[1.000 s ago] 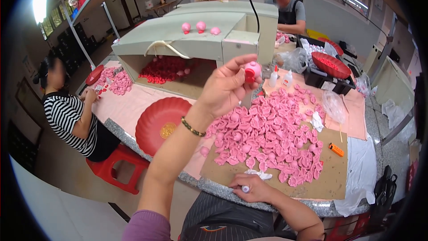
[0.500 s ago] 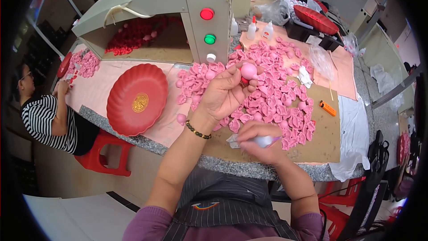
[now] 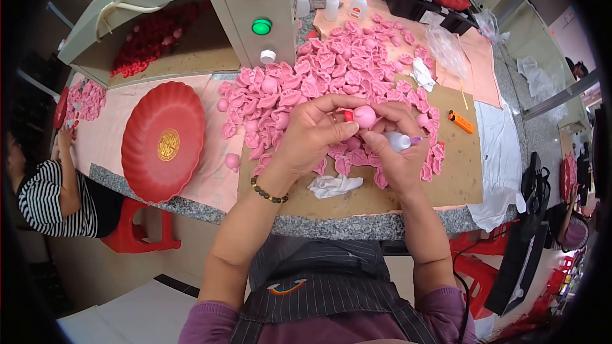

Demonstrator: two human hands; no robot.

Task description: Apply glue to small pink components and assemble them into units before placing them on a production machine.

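A small round pink piece with a red part (image 3: 364,116) is pinched in the fingertips of my left hand (image 3: 309,134), above the near side of the pile. My right hand (image 3: 398,162) has its fingertips against the same piece. Tucked in that hand is a small whitish squeeze bottle with a purple tip (image 3: 399,141), the tip pointing right. Beneath both hands spreads a heap of pink petal-shaped pieces (image 3: 344,67), with round pink balls among them. A crumpled white tissue (image 3: 335,185) lies on the brown board (image 3: 376,202) near my wrists.
A red scalloped plate (image 3: 143,153) lies left, before a grey box-shaped machine (image 3: 220,16) with red pieces inside. White squeeze bottles (image 3: 332,7) stand behind the heap. An orange cutter or lighter (image 3: 461,121) lies right. Far left, a person in stripes (image 3: 48,194) works at the table.
My right hand has risen to meet my left at the pink piece, keeping the squeeze bottle. The tissue now lies uncovered on the board. The view has shifted, and the machine sits farther up and left.
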